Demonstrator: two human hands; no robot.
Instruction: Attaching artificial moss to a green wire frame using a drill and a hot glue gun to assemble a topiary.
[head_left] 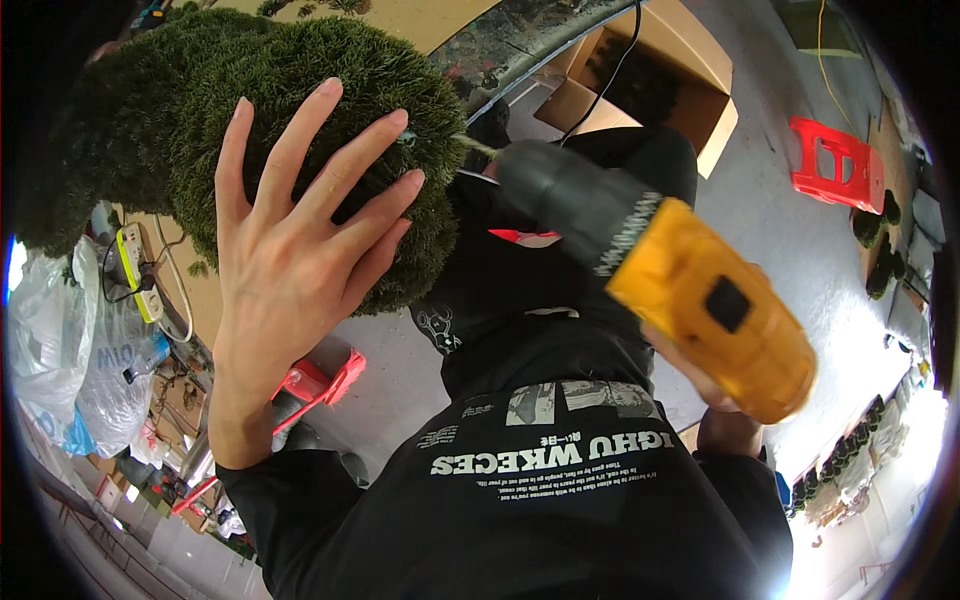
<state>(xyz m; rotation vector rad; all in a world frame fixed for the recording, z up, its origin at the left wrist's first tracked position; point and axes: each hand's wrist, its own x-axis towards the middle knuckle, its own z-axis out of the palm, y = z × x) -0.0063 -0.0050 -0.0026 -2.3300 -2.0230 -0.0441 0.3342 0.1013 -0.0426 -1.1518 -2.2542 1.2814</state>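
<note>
A rounded clump of dark green artificial foliage [330,60] fills the upper left of the head view. My left hand [295,230] lies against its near side, fingers spread out over the bristly surface. In my right hand [690,370] is a yellow and black power drill [720,300], gripped from below; most of those fingers are hidden behind the drill's body. Its thin bit points left and reaches the clump's right side. Whether the tip has entered the foliage I cannot tell. More green foliage [110,140] continues to the left of the clump.
An open cardboard box [710,60] stands beyond my knee. On the floor at right is a red plastic stool [835,165]. A power strip [138,270] with cables lies at left, beside clear plastic bags [60,330]. A red brush-like tool [340,380] sits below my left wrist.
</note>
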